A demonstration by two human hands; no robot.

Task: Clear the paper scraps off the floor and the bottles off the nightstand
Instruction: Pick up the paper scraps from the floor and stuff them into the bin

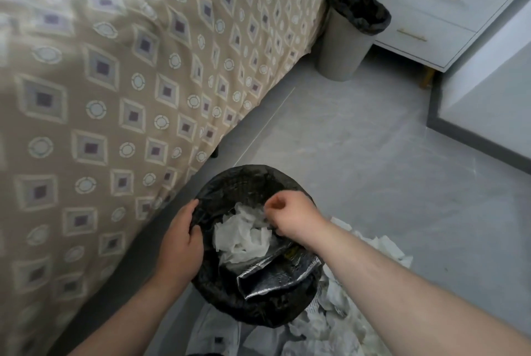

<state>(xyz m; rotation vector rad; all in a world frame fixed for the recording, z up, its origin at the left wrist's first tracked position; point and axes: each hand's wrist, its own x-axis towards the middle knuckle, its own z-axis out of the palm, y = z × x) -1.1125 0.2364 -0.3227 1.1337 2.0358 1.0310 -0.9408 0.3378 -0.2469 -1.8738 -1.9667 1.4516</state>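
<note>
A: 2 hands, both at the near bin (258,180). The left hand (179,240) grips the left side of its rim, fingers curled over the black liner (273,307). The right hand (290,216) hangs over the opening, clenched, with its fingertips down against the crumpled paper (244,238) inside.

B: Holding that paper, or let go of it?

A: I cannot tell. The fingertips are hidden against the wad.

B: What could go wrong from here?

A: The liner, I'd say. 1 shiny fold (273,275) of it sags inward on the near side. Pushing the paper down hard could drag the bag off the rim, and later scraps would drop between bag and bin. The bin also seems tipped toward the person, so if the left hand let go it might roll and spill.

B: And the containers?

A: 2 bins. The near one holds the white crumpled paper and nothing else I can make out. The far bin (342,45) stands upright between the bed cover (115,97) and the white nightstand (431,11), also lined in black. Its inside is too dark to read.

B: Where are the task's things?

A: Paper scraps (330,327) lie on the grey floor (373,154) at the near right, touching the near bin and partly under it. The nightstand's top is cut off at the far right edge, so I can't pick out any bottles. I judge the floor work to be under way and the nightstand not yet begun.
</note>
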